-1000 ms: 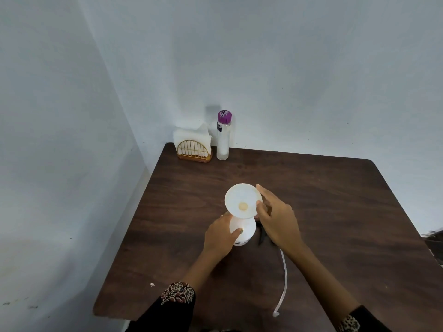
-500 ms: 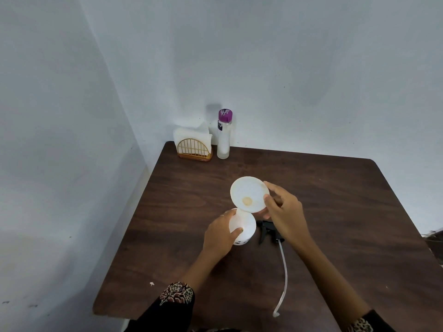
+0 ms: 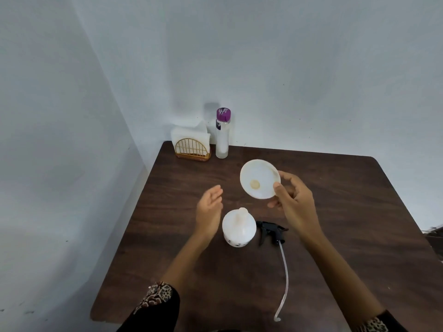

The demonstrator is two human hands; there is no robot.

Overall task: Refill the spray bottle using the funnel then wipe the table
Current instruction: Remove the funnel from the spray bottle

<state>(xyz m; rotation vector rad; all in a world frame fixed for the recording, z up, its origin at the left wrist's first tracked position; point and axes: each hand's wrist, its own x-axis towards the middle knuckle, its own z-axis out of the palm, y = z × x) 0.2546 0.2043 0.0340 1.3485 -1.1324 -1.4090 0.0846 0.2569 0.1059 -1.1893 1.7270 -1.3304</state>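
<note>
Head view: right hand point(image 3: 296, 204) has a fingertip-and-thumb grip on the rim of the white funnel point(image 3: 260, 179), held in the air above the desk point(image 3: 359, 212), wide mouth tilted toward the camera, spout hidden behind the bowl. Left hand point(image 3: 209, 210) is off everything, fingers loose and spread, hovering just left of the white spray bottle point(image 3: 239, 227). Bottle stands upright mid-desk, neck uncapped. Black trigger sprayer head point(image 3: 271, 232) lies on its side just right of the bottle, its clear dip tube point(image 3: 285, 276) trailing toward the near edge. Far left corner against the wall: gold wire napkin holder point(image 3: 193, 149) with white napkins, and beside it a clear bottle with purple cap point(image 3: 223, 133), upright.
</note>
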